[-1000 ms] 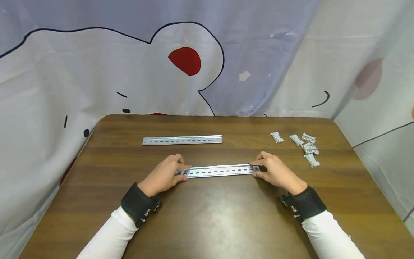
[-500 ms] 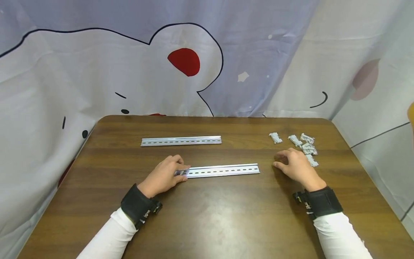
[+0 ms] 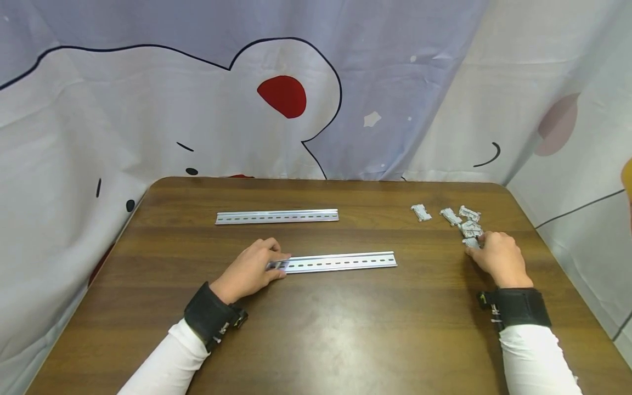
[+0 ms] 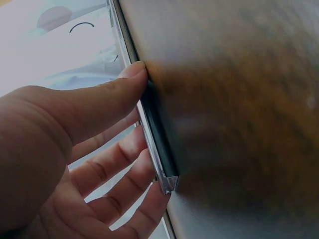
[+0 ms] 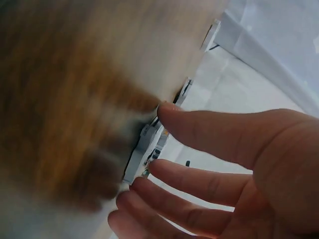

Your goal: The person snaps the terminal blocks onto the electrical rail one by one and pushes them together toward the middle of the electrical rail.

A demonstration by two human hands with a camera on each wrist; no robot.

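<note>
In the head view, a slotted metal DIN rail (image 3: pixel 340 263) lies across the table (image 3: pixel 316 323). My left hand (image 3: pixel 249 269) pinches its left end, thumb on the near edge and fingers on the far one; the left wrist view shows the rail (image 4: pixel 158 144) between thumb and fingers. At the right, my right hand (image 3: pixel 502 258) reaches over the nearest light grey terminal block (image 3: pixel 470 242), partly hiding it. In the right wrist view, the thumb and loosely bent fingers are spread at either side of that terminal block (image 5: pixel 142 152).
A second DIN rail (image 3: pixel 276 217) lies parallel at the back left. Several more grey terminal blocks are bunched at the back right, with one terminal block (image 3: pixel 421 212) apart to their left. A printed curtain (image 3: pixel 197 109) hangs behind the table.
My right hand has let go of the rail's right end and moved right to the nearest terminal block. My left hand has stayed on the rail's left end.
</note>
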